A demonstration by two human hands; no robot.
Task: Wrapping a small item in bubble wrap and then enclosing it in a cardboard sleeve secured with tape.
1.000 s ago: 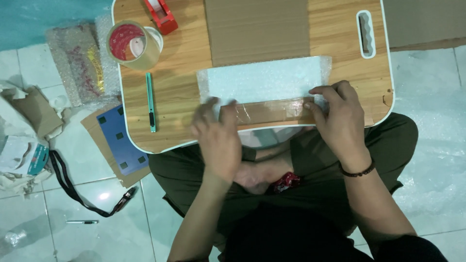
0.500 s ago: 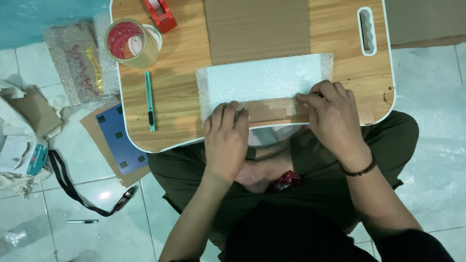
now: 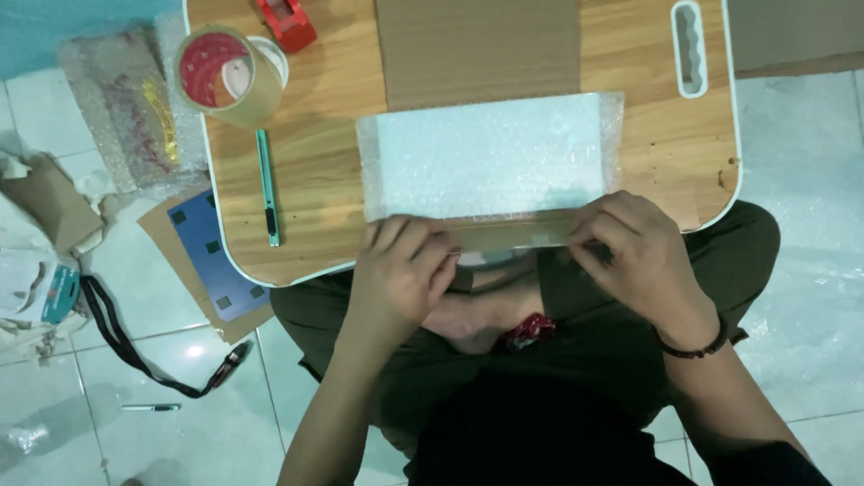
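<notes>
A person is sitting cross-legged at a small wooden tabletop [image 3: 315,153] with rounded corners and a pale rim, both hands working at its near edge. The left hand [image 3: 400,270] is curling its fingers over the 7 o'clock corner of a bubble-wrap parcel [image 3: 490,153], pressing down on it. The right hand [image 3: 630,256], with a dark bead bracelet [image 3: 693,346] at the wrist, is pinching the parcel's 5 o'clock corner between thumb and fingers. The parcel is lying flat in the middle of the tabletop, a white rectangle under knobbly clear wrap, with a glossy brown tape strip [image 3: 508,234] running along its near edge between the two hands. At 12 o'clock from the parcel a ribbed cardboard sheet [image 3: 477,45] is lying flat, touching its far edge. At 10 o'clock a tape roll [image 3: 225,76] is standing on its side, tan outside and red within, with a red dispenser [image 3: 286,22] just beside it. At 9 o'clock a slim teal cutter [image 3: 267,184] is lying lengthwise. At 2 o'clock a white oval slot [image 3: 689,47] is cut into the wood. On the tiled floor [image 3: 810,180] at 8 o'clock a blue card [image 3: 211,256] and a black strap [image 3: 126,346] are lying.
</notes>
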